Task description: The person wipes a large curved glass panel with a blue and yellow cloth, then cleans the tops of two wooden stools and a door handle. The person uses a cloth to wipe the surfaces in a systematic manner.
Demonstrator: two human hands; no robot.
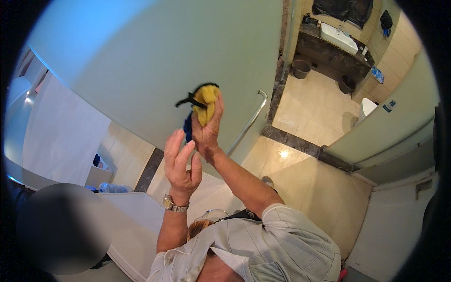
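My right hand (208, 132) grips a yellow and dark blue cloth (207, 97) with black edging and a dangling black strap. The bunched cloth is in front of a large frosted glass panel (141, 84); whether it touches the glass I cannot tell. My left hand (182, 164), with a metal-band watch (175, 205) on its wrist, is raised beside it. Its fingers are apart and it holds nothing. The left fingertips come close to the cloth's blue lower part, and contact there is unclear.
A metal handle (248, 123) runs along the panel's right side. Beyond the doorway are a white basin (339, 38), dark bins (300, 69) and a toilet (367, 107). Another frosted door (384, 120) stands at right. A white cabinet-like surface (134, 225) lies at lower left, near a blurred patch.
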